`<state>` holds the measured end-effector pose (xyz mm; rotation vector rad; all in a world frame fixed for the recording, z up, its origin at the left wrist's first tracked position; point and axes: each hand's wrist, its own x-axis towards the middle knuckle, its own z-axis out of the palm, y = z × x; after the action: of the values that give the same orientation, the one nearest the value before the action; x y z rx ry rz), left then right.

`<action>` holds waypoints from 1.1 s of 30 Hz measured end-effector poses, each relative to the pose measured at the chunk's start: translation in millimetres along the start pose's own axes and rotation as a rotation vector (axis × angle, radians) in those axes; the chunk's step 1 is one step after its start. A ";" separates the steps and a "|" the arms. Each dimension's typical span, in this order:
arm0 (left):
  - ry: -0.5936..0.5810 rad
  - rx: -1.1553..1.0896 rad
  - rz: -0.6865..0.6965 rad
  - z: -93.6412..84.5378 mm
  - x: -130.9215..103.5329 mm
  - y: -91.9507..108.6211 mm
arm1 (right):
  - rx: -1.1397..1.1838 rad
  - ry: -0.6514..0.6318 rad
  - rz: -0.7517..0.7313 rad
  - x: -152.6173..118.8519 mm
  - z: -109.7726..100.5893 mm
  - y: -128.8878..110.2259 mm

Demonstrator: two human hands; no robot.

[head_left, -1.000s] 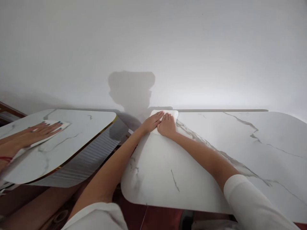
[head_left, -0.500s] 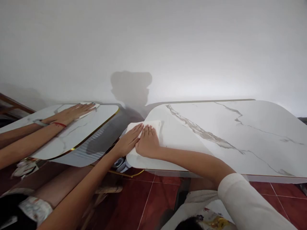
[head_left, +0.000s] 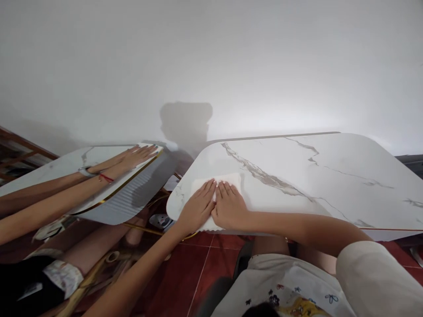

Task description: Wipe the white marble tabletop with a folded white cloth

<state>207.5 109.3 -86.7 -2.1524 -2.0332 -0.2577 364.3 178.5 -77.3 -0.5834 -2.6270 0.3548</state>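
A white cloth [head_left: 235, 179] lies spread on the white marble-patterned table [head_left: 317, 171], close to its left end and front edge. My left hand [head_left: 198, 206] rests flat on the cloth with its fingers stretched out. Beside it, touching it at the thumb side, my right hand [head_left: 229, 204] also presses flat on the cloth, fingers straight and pointing away from me. Much of the cloth is hidden under both hands. A short strip of its lower edge shows at the table's front edge.
To the left, another person's hands [head_left: 140, 155] lie flat on a second marble-patterned table [head_left: 59, 165] with a gold edge. A gap separates the two tables, with a shoe [head_left: 160, 221] below. A pale wall [head_left: 264, 66] stands behind. Red floor tiles [head_left: 194, 259] show below.
Both my hands have slid the cloth to the right and nearer the front edge, away from the table's left end. The other person's hands have moved right toward their table's gold edge.
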 end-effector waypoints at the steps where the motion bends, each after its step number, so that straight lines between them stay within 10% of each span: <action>1: 0.003 -0.005 0.001 1.9 7.4 5.2 | -0.003 -0.005 0.005 -0.9 -3.9 7.5; 23: 0.018 -0.131 -0.023 48.4 211.7 -129.1 | -0.109 0.013 0.089 192.6 21.3 135.9; 33: 0.083 -0.067 0.071 74.7 285.2 -77.5 | -0.215 -0.038 0.169 174.2 -17.9 204.0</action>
<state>146.8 408.0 -90.4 -2.2090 -1.9257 -0.4036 299.2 439.2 -68.6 -0.8808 -2.6782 0.1340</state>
